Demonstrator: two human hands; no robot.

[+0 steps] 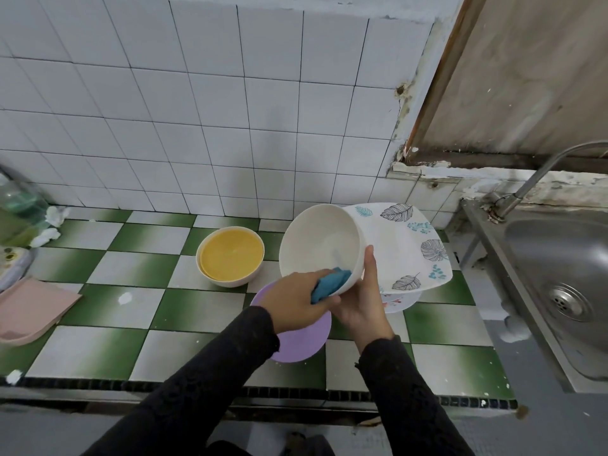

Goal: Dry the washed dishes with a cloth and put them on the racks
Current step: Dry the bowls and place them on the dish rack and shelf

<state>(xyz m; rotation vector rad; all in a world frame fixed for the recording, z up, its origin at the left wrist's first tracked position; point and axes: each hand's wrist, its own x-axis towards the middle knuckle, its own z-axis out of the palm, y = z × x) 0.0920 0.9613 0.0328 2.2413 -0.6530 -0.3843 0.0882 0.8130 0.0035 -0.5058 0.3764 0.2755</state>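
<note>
Left hand [292, 299] grips cloth [330, 282] (fingers curled), right hand [360, 302] holds bowl [317, 241].

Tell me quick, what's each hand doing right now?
Left hand: closed, gripping the blue cloth at the rim of the white bowl.
Right hand: closed, holding the white bowl, thumb up its outer wall.

Glossy white bowl [320, 245], soft cloth [330, 284], brushed-metal sink [559, 245]
</note>
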